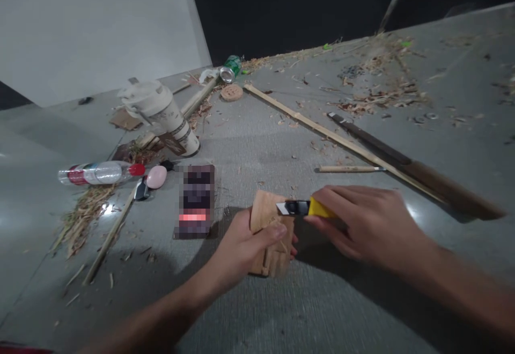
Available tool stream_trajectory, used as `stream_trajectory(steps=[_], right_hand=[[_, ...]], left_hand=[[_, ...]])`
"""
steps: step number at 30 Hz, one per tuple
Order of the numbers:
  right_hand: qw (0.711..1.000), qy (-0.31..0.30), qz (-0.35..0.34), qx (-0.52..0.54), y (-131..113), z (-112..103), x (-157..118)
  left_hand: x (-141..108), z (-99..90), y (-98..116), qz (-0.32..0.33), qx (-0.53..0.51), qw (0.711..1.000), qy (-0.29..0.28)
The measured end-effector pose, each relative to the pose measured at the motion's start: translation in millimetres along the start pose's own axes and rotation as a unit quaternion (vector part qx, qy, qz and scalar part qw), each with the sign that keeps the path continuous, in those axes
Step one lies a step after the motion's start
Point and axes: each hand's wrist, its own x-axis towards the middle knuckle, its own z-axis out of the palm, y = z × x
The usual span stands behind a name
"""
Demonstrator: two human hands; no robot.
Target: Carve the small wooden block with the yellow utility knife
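My left hand (245,241) is closed around a small block of light wood (265,209), with the thumb lying across its upper face. Cut steps and grooves show in the block's lower part. In my right hand (358,220) is a yellow utility knife (319,207), its black front end and bare blade pointing left. The blade tip lies over the block's upper right part; whether it touches the wood I cannot tell. The fingertips of my left hand show at the block's right edge, below the blade.
A phone (196,201) lies left of the block. Beyond are a pale tumbler (161,112), a plastic bottle (100,173) and a green can (230,68). To the right lie a long wooden strip (306,120), a dark wooden piece (418,166) and a thin pencil-like stick (348,169). Shavings (386,96) litter the floor.
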Motion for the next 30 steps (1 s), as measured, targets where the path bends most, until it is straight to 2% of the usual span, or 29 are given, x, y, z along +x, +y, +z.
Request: stream_trajectory(steps=[4, 8, 10, 13, 14, 16, 17, 20, 22, 25, 30], right_hand=[[0.998, 0.045, 0.011, -0.053, -4, 1, 1], [0.995, 0.058, 0.026, -0.076, -2, -2, 2], [0.988, 0.072, 0.096, -0.099, 10, -7, 3], [0.957, 0.093, 0.254, -0.106, 34, -14, 4], [0.954, 0.091, 0.272, -0.09, 39, -14, 4], [0.965, 0.07, 0.249, -0.036, 41, -10, 4], [0.974, 0.064, 0.215, -0.015, 38, -6, 4], [0.994, 0.027, 0.107, 0.021, 18, 5, 2], [0.997, 0.016, 0.064, 0.035, 4, 9, 1], [0.998, 0.0, 0.038, 0.042, -8, 8, 1], [0.998, -0.025, 0.014, 0.053, -11, 5, 2]], left_hand=[[4, 0.4, 6, 0.001, -0.03, 0.999, -0.021], [3, -1.5, 8, 0.01, -0.032, 0.999, -0.016], [1, -2.7, 5, 0.009, -0.019, 1.0, -0.023], [-2, -3.1, -1, -0.015, -0.018, 0.998, -0.06], [-3, -2.8, -2, -0.021, -0.022, 0.997, -0.067], [-3, -2.0, -4, -0.02, -0.024, 0.997, -0.065], [-2, -1.7, -5, -0.014, -0.023, 0.998, -0.058], [-1, -1.1, -5, -0.006, -0.018, 0.999, -0.033], [-1, -1.0, -5, -0.006, -0.018, 1.0, -0.021], [-1, -0.5, -5, -0.003, -0.019, 1.0, -0.008], [-3, 2.1, -3, 0.0, -0.019, 1.0, 0.012]])
